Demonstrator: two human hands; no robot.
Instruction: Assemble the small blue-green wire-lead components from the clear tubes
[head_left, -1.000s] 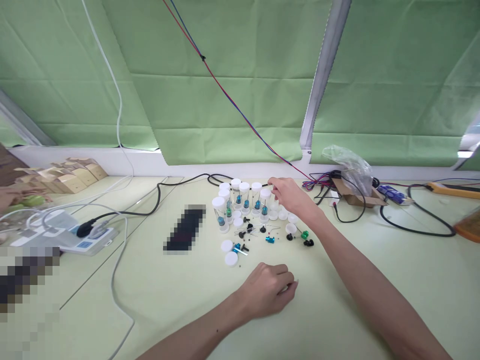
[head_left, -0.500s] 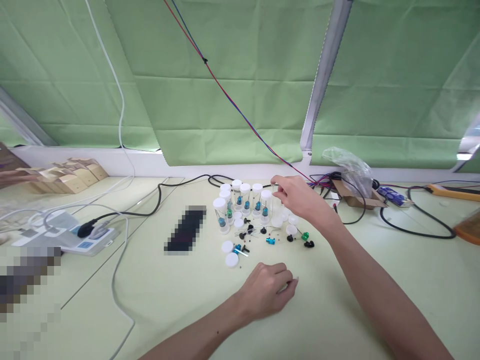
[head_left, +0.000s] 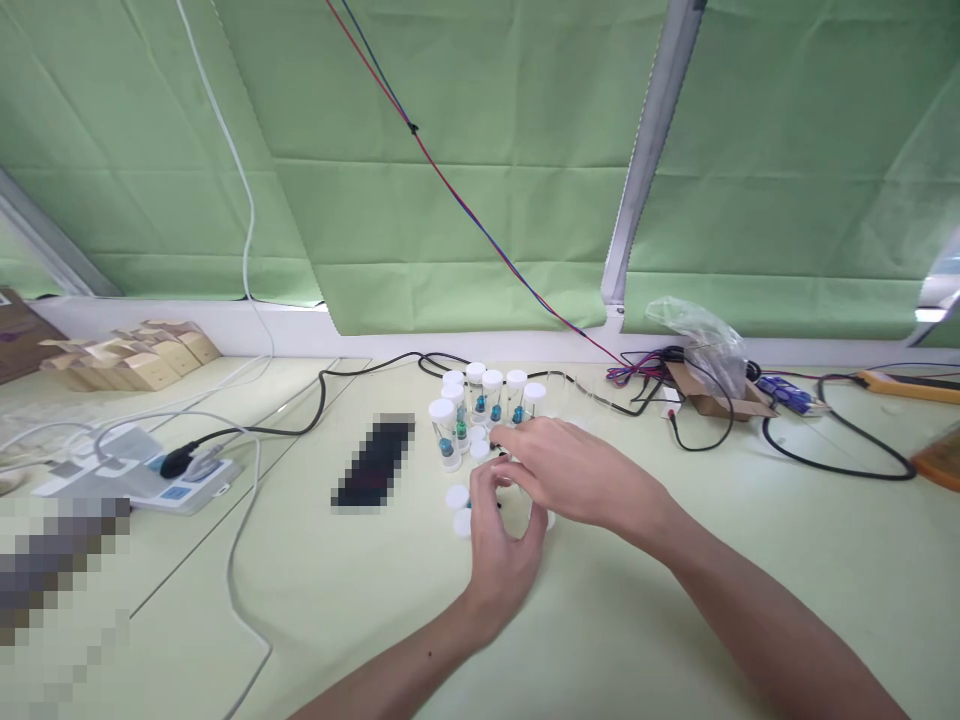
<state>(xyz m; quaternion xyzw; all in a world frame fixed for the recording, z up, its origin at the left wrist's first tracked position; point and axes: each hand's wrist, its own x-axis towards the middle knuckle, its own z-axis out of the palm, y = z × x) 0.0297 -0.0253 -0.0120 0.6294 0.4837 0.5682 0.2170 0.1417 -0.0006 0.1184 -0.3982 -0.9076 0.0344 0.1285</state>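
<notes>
My two hands meet over a scatter of small parts on the pale green table (head_left: 675,600). My left hand (head_left: 501,545) is raised with its fingers curled up and pinched. My right hand (head_left: 581,478) reaches leftward across it, fingers pressed together at my left fingertips. Whatever they hold is hidden between the fingers. Just behind them stands a cluster of clear vials with white caps (head_left: 484,400), with blue and green parts inside. Loose white caps (head_left: 455,497) lie to the left of my left hand. The hands cover most of the small black, blue and green parts.
A black cable (head_left: 300,425) runs left to a white power strip (head_left: 142,480). A blurred dark object (head_left: 373,462) lies left of the vials. A cardboard box with a plastic bag (head_left: 705,380) and tangled wires (head_left: 825,440) sit at the back right. Small brown boxes (head_left: 135,355) stand far left.
My right hand has drawn back from the far side of the vials toward me. My left hand has lifted off the table and moved forward to meet it, covering the loose parts.
</notes>
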